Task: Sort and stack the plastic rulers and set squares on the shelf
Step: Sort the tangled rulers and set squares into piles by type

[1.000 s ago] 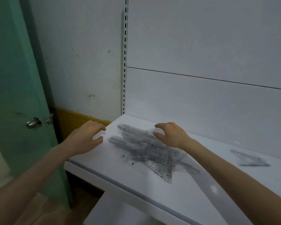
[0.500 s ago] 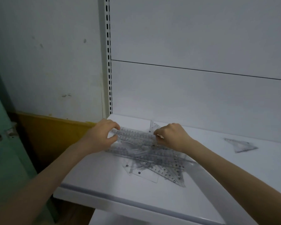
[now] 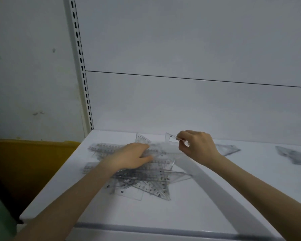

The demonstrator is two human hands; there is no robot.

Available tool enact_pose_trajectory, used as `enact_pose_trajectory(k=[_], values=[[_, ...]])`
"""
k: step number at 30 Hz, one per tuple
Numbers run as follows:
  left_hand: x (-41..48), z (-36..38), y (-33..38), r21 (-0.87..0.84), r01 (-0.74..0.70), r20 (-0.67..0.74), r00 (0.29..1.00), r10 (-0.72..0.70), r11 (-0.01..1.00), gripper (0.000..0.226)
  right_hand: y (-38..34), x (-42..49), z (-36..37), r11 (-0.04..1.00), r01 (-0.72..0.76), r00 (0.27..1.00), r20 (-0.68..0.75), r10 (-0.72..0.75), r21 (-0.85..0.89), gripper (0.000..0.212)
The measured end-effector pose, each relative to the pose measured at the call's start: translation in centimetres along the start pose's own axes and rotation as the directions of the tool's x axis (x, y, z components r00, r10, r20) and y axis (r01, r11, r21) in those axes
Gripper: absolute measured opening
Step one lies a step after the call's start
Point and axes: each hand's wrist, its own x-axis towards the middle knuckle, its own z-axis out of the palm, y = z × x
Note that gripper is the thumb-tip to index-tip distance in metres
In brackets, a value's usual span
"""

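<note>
Right grip: the right hand [image 3: 198, 146] pinches a clear plastic piece [image 3: 171, 138] between thumb and curled fingertips, the other fingers folded in.
Held piece: thin, flat and see-through, with a square corner and a small round hole near that corner. It juts left from the grip, above the back of the shelf. Whether it is a ruler or a set square cannot be told.
Left grip: the left hand [image 3: 132, 157] lies palm down, low and to the left of the right grip, on the pile. Whether its fingers have hold of a ruler cannot be told.
Pile [image 3: 146, 181]: transparent rulers and set squares under and in front of the left hand, crossed at many angles, with printed scales and digits and sharp triangular tips.
Small triangle [image 3: 141, 139]: a clear pointed corner just left of the held piece, behind the left hand.
Set squares apart: one grey-looking triangle [image 3: 228, 149] just right of the right wrist, and a blurred one [image 3: 295, 156] farther right.
Shelf [image 3: 163, 214]: smooth white board with a grey front edge.
Behind: a white back panel [image 3: 198, 105] and a slotted metal upright [image 3: 80, 66].
</note>
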Motion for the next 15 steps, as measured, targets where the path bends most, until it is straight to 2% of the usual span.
enact_pose_trajectory(k=[4, 7, 10, 12, 15], values=[[0.2, -0.7, 0.6, -0.043, -0.031, -0.13, 0.991, 0.025, 0.999, 0.041, 0.3, -0.7, -0.8, 1.0, 0.004, 0.999, -0.037, -0.004, 0.009, 0.01], [-0.2, -1.1, 1.3, 0.024, -0.076, -0.147, 0.986, 0.078, 0.997, 0.029, 0.4, -1.0, -0.9, 1.0, 0.004, 0.999, -0.04, -0.003, 0.027, 0.01], [-0.9, -1.0, 1.5, 0.168, -0.116, -0.18, 0.973, 0.146, 0.979, 0.026, 0.2, -1.1, -0.8, 0.999, 0.005, 0.999, -0.036, -0.003, 0.045, 0.011], [-1.2, -0.7, 1.4, 0.257, -0.139, -0.233, 0.952, 0.201, 0.956, 0.027, -0.1, -1.0, -0.9, 0.999, 0.009, 0.999, -0.04, -0.008, 0.044, 0.011], [-1.8, -0.8, 0.8, 0.201, -0.155, -0.393, 0.892, 0.225, 0.967, 0.021, -0.6, -0.9, -1.3, 0.999, 0.03, 0.999, -0.043, -0.028, 0.039, 0.011]])
